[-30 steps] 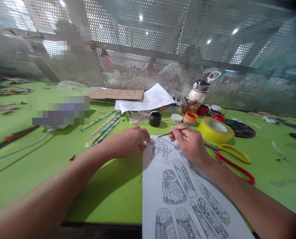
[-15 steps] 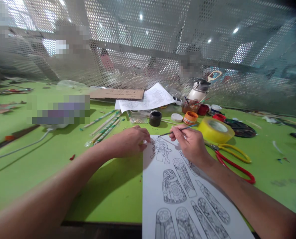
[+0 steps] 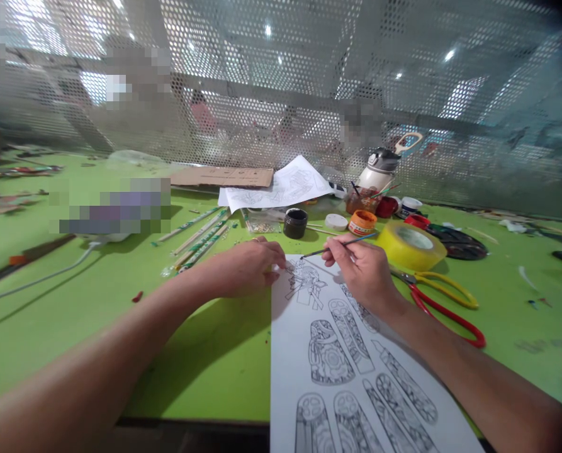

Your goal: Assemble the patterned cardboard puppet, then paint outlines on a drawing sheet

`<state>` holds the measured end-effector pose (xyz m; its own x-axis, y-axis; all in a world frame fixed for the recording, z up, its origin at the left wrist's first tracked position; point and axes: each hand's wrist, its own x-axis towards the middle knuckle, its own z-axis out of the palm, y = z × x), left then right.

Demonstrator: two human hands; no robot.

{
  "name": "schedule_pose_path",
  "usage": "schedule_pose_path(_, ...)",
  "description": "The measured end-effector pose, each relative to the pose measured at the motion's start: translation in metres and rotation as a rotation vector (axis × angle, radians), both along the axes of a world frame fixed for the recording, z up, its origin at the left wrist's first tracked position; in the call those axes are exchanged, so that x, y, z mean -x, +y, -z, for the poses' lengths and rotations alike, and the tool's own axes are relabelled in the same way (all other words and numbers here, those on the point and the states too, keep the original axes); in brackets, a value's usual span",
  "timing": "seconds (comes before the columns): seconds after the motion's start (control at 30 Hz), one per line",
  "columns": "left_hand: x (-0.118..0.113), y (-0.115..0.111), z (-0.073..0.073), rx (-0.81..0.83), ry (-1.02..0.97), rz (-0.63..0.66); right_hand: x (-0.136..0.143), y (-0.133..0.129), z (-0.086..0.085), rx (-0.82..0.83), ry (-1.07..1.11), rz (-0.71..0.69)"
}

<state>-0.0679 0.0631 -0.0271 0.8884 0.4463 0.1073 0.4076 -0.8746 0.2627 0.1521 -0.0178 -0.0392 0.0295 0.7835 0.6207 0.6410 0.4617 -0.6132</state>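
A white sheet (image 3: 290, 352) with black line drawings lies on the green table and runs past its near edge. My right hand (image 3: 360, 267) grips a thin dark paintbrush (image 3: 328, 249) with a blue end, its tip at the small figure near the sheet's top. At the top left edge of the sheet is my left hand (image 3: 252, 267), fingers bent and pressed together; what they pinch, if anything, is too small to make out. An open black paint jar (image 3: 294, 224) stands just beyond the sheet, with an orange jar (image 3: 362, 223) to its right.
Yellow tape (image 3: 410, 245) and red-and-yellow-handled scissors (image 3: 443, 286) lie right of my right hand. Patterned sticks (image 3: 200, 242) are beyond my left hand. Cardboard (image 3: 224, 177), another printed sheet (image 3: 285, 185) and a bottle (image 3: 379, 170) are farther back, before a perforated metal screen (image 3: 262, 94).
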Motion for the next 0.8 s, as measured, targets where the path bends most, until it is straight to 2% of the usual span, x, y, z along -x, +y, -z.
schedule_pose_path(0.4,0.0005,-0.0007,-0.0007,0.004,-0.001,-0.005,0.0022,-0.0036,-0.0025,0.028,0.069,-0.003)
schedule_pose_path(0.8,0.0004,-0.0006,-0.0008,0.010,-0.009,-0.004,0.0032,-0.0052,-0.0018,0.041,0.044,-0.023)
